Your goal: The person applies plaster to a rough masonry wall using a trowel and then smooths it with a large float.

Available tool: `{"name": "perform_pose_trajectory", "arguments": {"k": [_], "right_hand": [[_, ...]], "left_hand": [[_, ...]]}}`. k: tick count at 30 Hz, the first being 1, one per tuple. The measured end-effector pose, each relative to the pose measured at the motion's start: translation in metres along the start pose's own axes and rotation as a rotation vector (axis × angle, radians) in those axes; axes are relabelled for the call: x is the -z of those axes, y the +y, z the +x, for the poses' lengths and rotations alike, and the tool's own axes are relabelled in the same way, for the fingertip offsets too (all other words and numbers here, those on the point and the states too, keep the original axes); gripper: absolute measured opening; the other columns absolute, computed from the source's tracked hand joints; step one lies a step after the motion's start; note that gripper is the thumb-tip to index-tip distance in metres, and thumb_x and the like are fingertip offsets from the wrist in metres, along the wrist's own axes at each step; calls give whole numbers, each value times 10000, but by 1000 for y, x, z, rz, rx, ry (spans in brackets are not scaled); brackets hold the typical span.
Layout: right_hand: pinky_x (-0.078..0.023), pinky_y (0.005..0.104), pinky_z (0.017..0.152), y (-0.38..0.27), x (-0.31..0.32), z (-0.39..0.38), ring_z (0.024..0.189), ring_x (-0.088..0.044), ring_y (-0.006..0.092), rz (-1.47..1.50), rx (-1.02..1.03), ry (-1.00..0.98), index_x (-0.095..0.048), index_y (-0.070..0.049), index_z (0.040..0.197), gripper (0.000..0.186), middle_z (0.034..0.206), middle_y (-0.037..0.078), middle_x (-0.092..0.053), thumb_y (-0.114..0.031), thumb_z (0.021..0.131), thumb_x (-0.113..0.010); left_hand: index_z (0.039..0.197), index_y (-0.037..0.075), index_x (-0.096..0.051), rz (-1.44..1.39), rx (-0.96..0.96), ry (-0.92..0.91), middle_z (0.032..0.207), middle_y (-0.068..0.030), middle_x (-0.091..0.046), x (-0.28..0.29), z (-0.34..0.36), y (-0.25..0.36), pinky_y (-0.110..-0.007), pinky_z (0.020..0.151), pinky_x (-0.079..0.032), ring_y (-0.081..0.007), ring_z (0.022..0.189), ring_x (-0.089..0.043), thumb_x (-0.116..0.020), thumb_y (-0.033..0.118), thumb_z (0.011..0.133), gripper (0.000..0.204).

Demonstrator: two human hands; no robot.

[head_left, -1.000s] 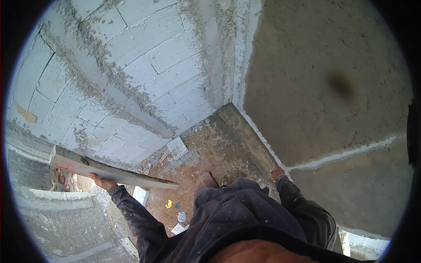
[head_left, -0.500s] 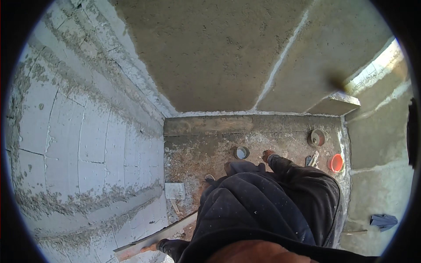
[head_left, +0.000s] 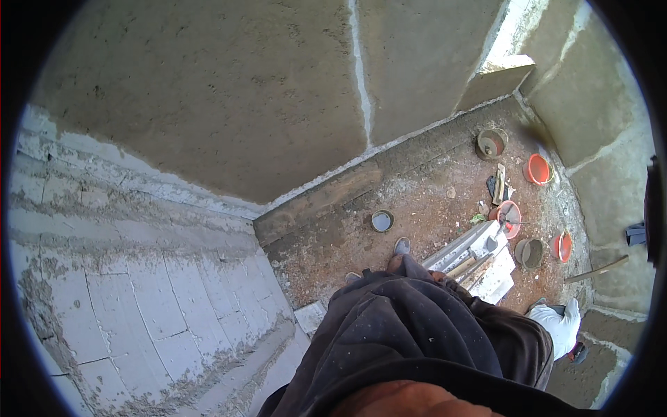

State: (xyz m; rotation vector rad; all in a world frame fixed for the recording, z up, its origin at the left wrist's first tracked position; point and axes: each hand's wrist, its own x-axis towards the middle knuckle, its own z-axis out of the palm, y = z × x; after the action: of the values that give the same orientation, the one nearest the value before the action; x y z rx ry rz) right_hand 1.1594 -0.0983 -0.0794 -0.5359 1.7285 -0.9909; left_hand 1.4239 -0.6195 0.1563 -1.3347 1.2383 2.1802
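Just a small part of my right hand (head_left: 438,276) shows at the front of my dark jacket, next to the near end of a stack of pale boards (head_left: 453,248). Its fingers are mostly hidden, and I cannot make out whether it touches the boards. Long narrow pieces and a grey flat tool (head_left: 492,243) lie on the stack. My left hand is out of the picture. Ahead of my feet, a round bucket (head_left: 382,221) with greyish liquid stands on the dirty floor.
Toward the right stand a mortar-stained bucket (head_left: 481,147), orange buckets (head_left: 537,169) and a grey bucket (head_left: 530,254). A person in white (head_left: 556,328) bends at the lower right, near a pole (head_left: 596,270). Plastered wall (head_left: 208,90) rises ahead; block wall (head_left: 132,306) stands left.
My view has turned right, bringing the board stack, more buckets and the person into sight. My left hand and the long straight board it held have left the picture. My right hand has drawn back toward my body.
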Motion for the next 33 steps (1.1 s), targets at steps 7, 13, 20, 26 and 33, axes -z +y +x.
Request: {"name": "perform_pose_trajectory", "arguments": {"k": [7,13,20,26,33], "right_hand": [[-578,275,797,-66,26,-95,880,-713,113,1105,-228,617,-804,-58,1101,209,991,27,-788,-152,932,-725],[-584,331,840,-98,54,-92,945,-728,168,401,-483,872,-790,-54,1143,306,1008,67,-798,-259,919,-746],[-581,342,858,-61,77,-84,963,-732,190,451,-610,838,-779,-56,1177,347,1026,82,-798,-288,921,-744],[-579,352,874,-57,103,-66,979,-736,210,482,-673,783,-768,-58,1206,382,1040,95,-798,-313,923,-741],[-577,364,892,-20,244,-55,997,-740,232,361,-714,800,-757,-60,1240,424,1058,111,-798,-342,924,-738]], "left_hand": [[1672,106,-301,-27,163,-290,1709,-161,-312,-89,36,120,-438,1185,-411,-354,1435,-511,-574,484,1065,765],[1689,136,-269,505,11,-423,1734,-144,-247,-234,108,159,-369,1141,-437,-287,1432,-512,-643,361,1063,764],[1691,132,-265,604,-106,-499,1742,-136,-232,-321,167,173,-372,1171,-402,-275,1481,-451,-667,328,1057,776],[1595,63,-463,1071,-458,-387,1553,-210,-544,-418,217,239,-393,1174,-402,-320,1449,-507,-631,331,1064,617],[1186,72,-675,1286,-1152,61,1253,-145,-739,-612,296,371,-580,1266,-204,-349,1414,-556,-514,218,1078,242]]}}
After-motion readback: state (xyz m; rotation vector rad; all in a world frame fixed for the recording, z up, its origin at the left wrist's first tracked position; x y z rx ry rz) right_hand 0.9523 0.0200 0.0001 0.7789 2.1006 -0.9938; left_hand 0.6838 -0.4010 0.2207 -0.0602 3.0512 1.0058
